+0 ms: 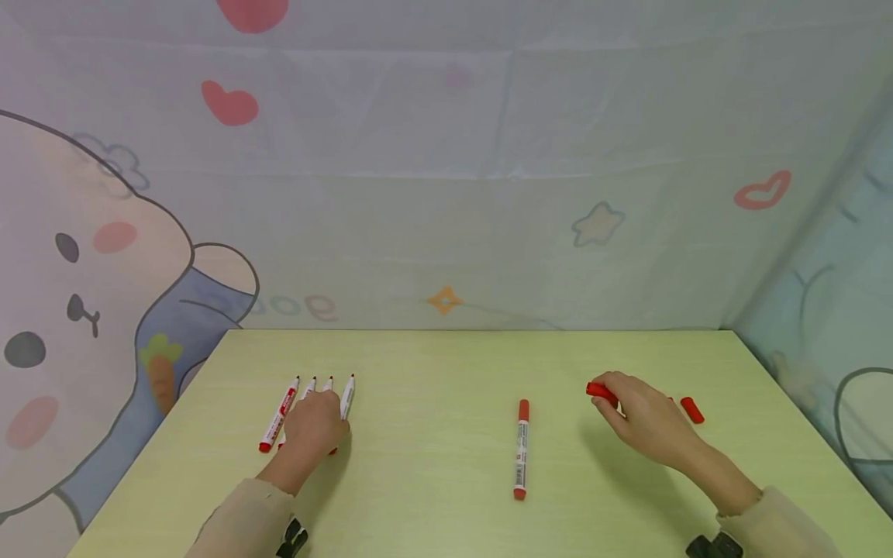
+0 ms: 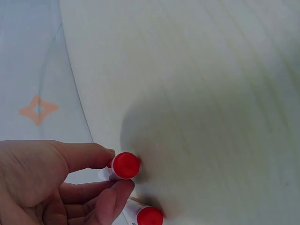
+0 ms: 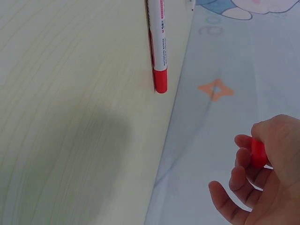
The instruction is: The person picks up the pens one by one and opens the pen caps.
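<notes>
My left hand (image 1: 315,425) pinches a white whiteboard marker (image 1: 347,397) between thumb and fingers, over the left part of the table. Its red end (image 2: 125,165) shows in the left wrist view. This marker is uncapped, its dark tip pointing away from me. More uncapped markers lie just left of it, partly behind the hand; the leftmost marker (image 1: 279,415) shows nearly whole. On the right, my right hand (image 1: 645,418) holds a red marker cap (image 1: 601,394) between thumb and fingers, raised above the tabletop. The same cap (image 3: 258,153) is partly covered by fingers in the right wrist view.
A capped red marker (image 1: 521,453) lies between the hands, cap end away from me. Right of the right hand rests a loose red cap (image 1: 692,410), with another red piece mostly hidden beside it. A printed cloth wall (image 1: 446,194) stands behind the table (image 1: 432,480).
</notes>
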{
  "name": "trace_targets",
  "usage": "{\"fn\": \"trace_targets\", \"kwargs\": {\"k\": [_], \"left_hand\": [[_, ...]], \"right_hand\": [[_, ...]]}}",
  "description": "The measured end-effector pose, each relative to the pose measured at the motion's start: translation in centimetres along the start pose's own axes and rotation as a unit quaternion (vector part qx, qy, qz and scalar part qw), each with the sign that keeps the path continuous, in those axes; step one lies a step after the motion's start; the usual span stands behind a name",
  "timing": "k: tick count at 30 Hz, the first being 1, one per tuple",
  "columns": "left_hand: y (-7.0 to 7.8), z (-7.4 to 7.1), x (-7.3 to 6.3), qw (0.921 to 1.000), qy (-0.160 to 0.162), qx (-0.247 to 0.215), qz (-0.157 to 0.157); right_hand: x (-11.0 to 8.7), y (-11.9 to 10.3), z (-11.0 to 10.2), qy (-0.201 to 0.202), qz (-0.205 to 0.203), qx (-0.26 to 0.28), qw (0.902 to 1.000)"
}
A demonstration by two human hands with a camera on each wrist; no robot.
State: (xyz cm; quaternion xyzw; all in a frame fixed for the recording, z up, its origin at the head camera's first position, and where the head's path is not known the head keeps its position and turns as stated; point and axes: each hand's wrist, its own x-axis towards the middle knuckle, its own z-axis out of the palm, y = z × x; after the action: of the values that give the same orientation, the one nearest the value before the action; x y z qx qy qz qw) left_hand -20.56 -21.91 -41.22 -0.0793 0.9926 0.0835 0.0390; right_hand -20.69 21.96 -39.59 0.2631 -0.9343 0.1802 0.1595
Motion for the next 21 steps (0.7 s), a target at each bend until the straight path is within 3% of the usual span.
{"fn": "trace_targets", "kwargs": {"k": [21], "left_hand": [[-0.17,0.34,0.45,0.9997,0.004,0.023,0.006]], "right_hand": [[-0.17,0.02,-0.02,-0.007,0.008,-0.001,0.9999]]}}
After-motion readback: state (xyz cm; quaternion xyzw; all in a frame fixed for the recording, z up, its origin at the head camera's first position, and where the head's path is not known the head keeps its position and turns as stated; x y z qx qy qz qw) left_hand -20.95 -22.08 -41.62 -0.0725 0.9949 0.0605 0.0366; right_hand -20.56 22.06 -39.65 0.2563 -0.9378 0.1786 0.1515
